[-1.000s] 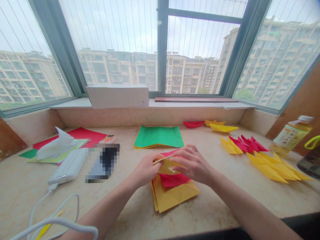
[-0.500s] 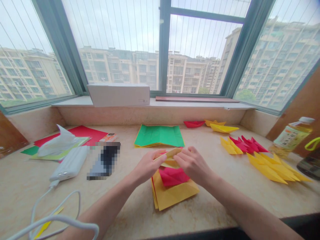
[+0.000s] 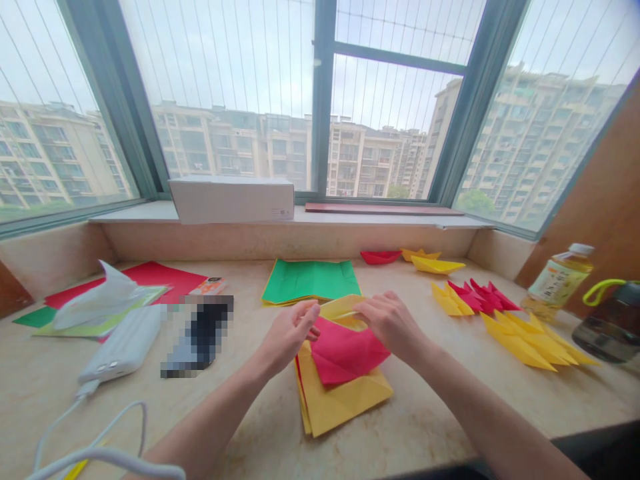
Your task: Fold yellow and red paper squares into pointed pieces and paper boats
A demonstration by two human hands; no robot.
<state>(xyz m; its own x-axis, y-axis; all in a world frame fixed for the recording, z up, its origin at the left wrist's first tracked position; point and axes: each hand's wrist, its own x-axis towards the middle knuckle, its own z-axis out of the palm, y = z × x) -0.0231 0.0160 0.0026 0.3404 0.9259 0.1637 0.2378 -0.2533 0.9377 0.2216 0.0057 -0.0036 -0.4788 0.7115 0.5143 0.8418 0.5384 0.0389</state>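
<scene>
Both hands meet over a stack of folded yellow paper (image 3: pixel 345 403) near the counter's front edge. A folded red piece (image 3: pixel 345 350) lies on top of that stack. My left hand (image 3: pixel 287 333) pinches the left end of a small folded yellow piece (image 3: pixel 343 307), held just above the red one. My right hand (image 3: pixel 393 323) is closed on the right end of the same yellow piece. A green sheet (image 3: pixel 310 280) lies flat just beyond the hands.
At left lie a power bank (image 3: pixel 125 343) with its white cable (image 3: pixel 90 453), a tissue (image 3: pixel 100 300), red sheets (image 3: pixel 160 273) and a blurred-out object (image 3: pixel 197 333). Folded red and yellow pieces (image 3: pixel 530 333) and paper boats (image 3: pixel 430 265) sit at right, beside an oil bottle (image 3: pixel 557 280) and a dark jug (image 3: pixel 607 323). A white box (image 3: pixel 233 199) rests on the sill.
Both hands have lifted the small yellow piece off the stack and moved slightly apart. The red piece beneath shows more fully. The camera has tilted a little.
</scene>
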